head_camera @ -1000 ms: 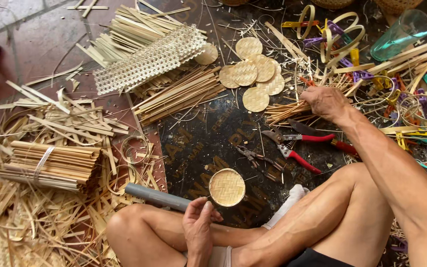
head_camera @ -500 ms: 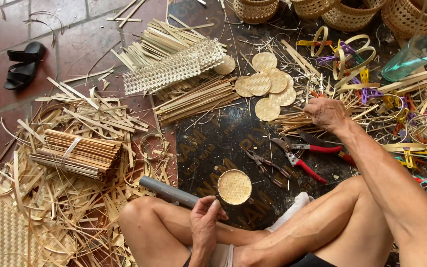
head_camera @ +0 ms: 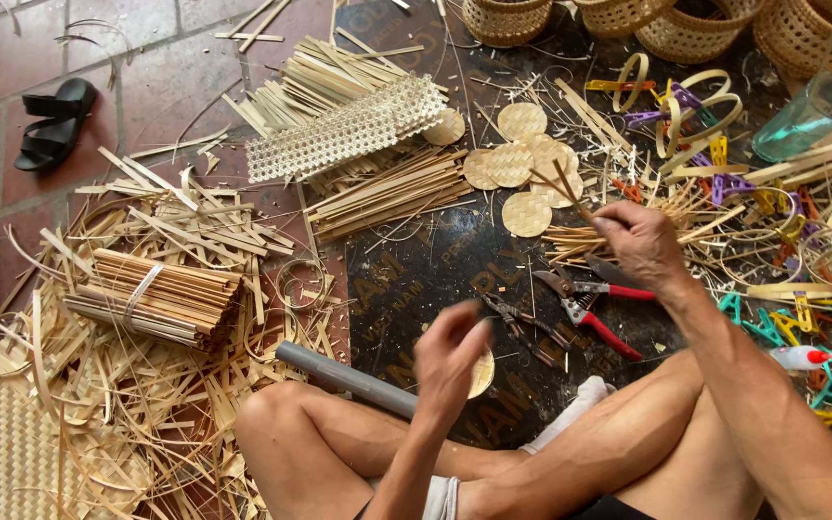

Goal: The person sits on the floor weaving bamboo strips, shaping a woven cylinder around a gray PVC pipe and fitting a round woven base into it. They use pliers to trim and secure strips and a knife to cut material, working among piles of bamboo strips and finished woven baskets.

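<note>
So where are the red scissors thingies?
The red-handled pruning shears lie on the dark board in the middle of the head view, just below the right hand and beside the dark pliers.

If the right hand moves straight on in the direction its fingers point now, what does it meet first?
The right hand holds thin bamboo strips and points up-left. It would probably first meet the round woven discs, though their depth below the hand is unclear.
</note>
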Demonstrator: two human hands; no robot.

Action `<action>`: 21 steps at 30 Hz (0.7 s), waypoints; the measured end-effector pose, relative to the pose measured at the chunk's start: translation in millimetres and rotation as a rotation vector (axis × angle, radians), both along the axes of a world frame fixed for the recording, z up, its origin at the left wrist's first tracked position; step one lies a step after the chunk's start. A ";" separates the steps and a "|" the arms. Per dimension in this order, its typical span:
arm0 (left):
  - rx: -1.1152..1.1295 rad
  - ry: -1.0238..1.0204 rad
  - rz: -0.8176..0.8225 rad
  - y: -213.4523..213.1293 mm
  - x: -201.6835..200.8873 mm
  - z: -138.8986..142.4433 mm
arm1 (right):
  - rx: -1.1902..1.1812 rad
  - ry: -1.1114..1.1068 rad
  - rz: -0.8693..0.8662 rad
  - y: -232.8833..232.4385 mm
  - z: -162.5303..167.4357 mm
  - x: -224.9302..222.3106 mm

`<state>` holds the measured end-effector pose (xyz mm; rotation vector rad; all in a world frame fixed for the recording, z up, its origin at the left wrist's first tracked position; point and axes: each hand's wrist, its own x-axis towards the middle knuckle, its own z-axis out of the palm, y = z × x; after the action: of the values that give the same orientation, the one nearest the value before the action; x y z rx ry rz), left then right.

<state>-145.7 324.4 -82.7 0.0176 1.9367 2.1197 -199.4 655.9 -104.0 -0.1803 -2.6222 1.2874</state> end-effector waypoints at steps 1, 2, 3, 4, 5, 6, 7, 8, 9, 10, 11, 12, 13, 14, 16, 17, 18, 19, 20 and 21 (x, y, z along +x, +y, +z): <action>0.035 -0.028 -0.073 24.3 -20.4 1.2 | -0.061 -0.037 0.005 -10.3 4.7 2.6; -0.103 -0.028 -0.152 48.4 -45.0 0.9 | -0.093 -0.031 0.020 -21.8 7.5 6.0; -0.242 -0.028 -0.233 71.1 -63.3 -1.2 | -0.126 -0.025 0.031 -31.7 8.9 10.8; -0.147 -0.015 -0.266 92.6 -72.0 -5.7 | -0.159 -0.023 0.042 -40.5 8.4 14.2; -0.051 -0.002 -0.301 111.5 -82.0 -11.2 | -0.103 0.056 0.058 -45.8 6.4 17.2; 0.047 0.016 -0.341 123.8 -88.9 -17.1 | -0.044 0.139 0.069 -46.6 3.4 19.0; -0.048 0.005 -0.347 131.4 -90.2 -23.0 | 0.014 0.215 0.076 -43.8 -0.7 18.3; -0.146 -0.014 -0.353 135.4 -86.5 -28.9 | 0.201 0.213 0.029 -34.4 -5.0 19.0; -0.247 -0.022 -0.353 137.0 -83.4 -33.1 | 0.387 0.218 -0.013 -21.1 -10.0 16.4; -0.092 -0.105 -0.366 138.9 -82.7 -34.1 | 0.575 0.232 -0.052 -3.5 -13.5 8.4; 0.061 -0.202 -0.372 136.2 -79.2 -32.9 | 0.648 0.333 -0.106 17.5 -16.2 0.2; 0.212 -0.306 -0.372 132.1 -74.2 -29.4 | 0.716 0.428 -0.156 35.7 -20.5 -6.9; 0.246 -0.333 -0.395 126.4 -69.7 -23.3 | 0.678 0.381 -0.204 49.3 -26.5 -13.4; 0.284 -0.353 -0.419 117.3 -66.9 -14.5 | 0.644 0.340 -0.252 62.6 -30.9 -24.6; 0.354 -0.394 -0.451 88.9 -64.1 8.0 | 0.670 0.247 -0.308 85.6 -33.6 -39.5; 0.381 -0.421 -0.484 68.0 -60.9 19.2 | 0.686 0.187 -0.348 91.0 -34.2 -39.1; 0.300 -0.384 -0.415 47.4 -57.4 30.4 | 0.712 0.177 -0.289 94.2 -37.4 -40.1; 0.223 -0.347 -0.334 25.5 -53.0 41.9 | 0.739 0.168 -0.218 97.4 -39.9 -40.6; 0.253 -0.322 -0.290 4.7 -48.2 50.5 | 0.760 0.141 -0.141 93.8 -39.9 -38.6; 0.284 -0.292 -0.256 -14.0 -44.7 56.7 | 0.833 0.267 -0.107 87.4 -38.6 -33.3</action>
<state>-190.4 310.4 -26.0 0.0102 1.3827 2.0729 -232.7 743.3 -142.5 -0.0047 -2.6151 0.1049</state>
